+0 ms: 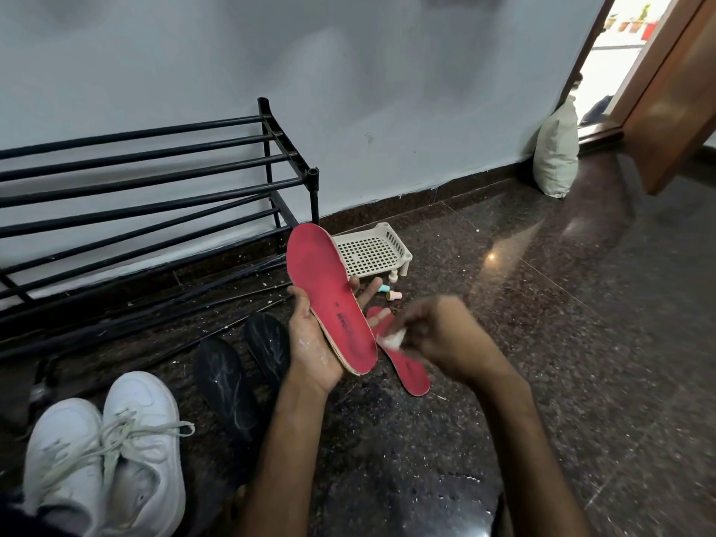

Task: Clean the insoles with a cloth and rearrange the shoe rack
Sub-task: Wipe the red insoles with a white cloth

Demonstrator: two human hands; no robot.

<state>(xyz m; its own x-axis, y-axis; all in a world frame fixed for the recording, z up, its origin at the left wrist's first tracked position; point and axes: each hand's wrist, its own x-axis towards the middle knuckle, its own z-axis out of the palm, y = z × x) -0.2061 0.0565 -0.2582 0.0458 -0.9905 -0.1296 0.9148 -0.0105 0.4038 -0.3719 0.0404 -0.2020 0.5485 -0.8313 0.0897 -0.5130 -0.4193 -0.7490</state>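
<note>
Left hand (314, 354) grips red insole (329, 292) above the floor (542, 343), toe end pointing toward the shoe rack (155, 180). Right hand (438, 339), blurred, pinches white cloth (391, 337) just beside the insole's heel edge. Second red insole (410, 375) lies on the floor beneath.
</note>
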